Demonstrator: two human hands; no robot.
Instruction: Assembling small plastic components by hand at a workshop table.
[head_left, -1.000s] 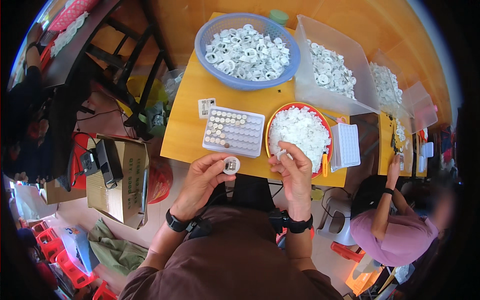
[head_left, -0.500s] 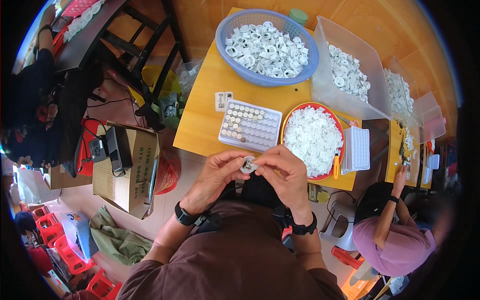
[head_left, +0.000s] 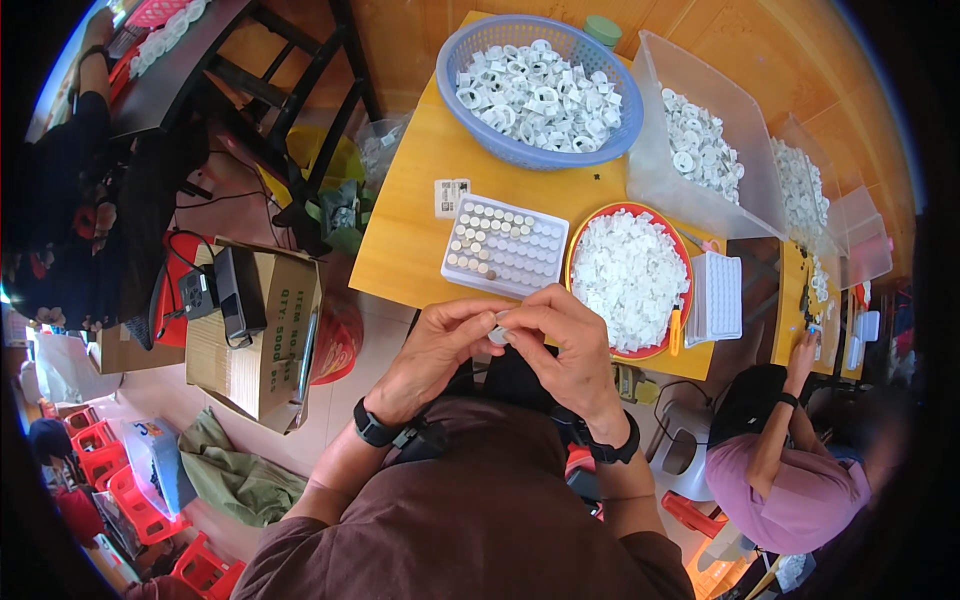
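Note:
A small round white plastic part (head_left: 498, 335) is pinched between the fingertips of both hands, in front of the table's near edge. My left hand (head_left: 435, 352) grips it from the left; my right hand (head_left: 568, 350) closes on it from the right, its fingers covering much of the part. Just beyond them on the yellow table (head_left: 405, 245) lies a white tray (head_left: 513, 284) with rows of round pockets. Small pale discs (head_left: 478, 225) fill the pockets mostly on its left and far side. Right of it stands a red round dish (head_left: 574, 300) heaped with small white plastic pieces (head_left: 630, 275).
A blue basket (head_left: 630, 125) and a clear bin (head_left: 690, 203), both full of white ring-shaped parts, stand at the back. An orange-handled cutter (head_left: 675, 330) leans on the dish beside stacked trays (head_left: 718, 300). A cardboard box (head_left: 230, 365) stands left; a co-worker (head_left: 775, 480) sits right.
My right fingers have closed further over the white part, which shows less now and has turned. The view has shifted slightly; the tray and dish look the same.

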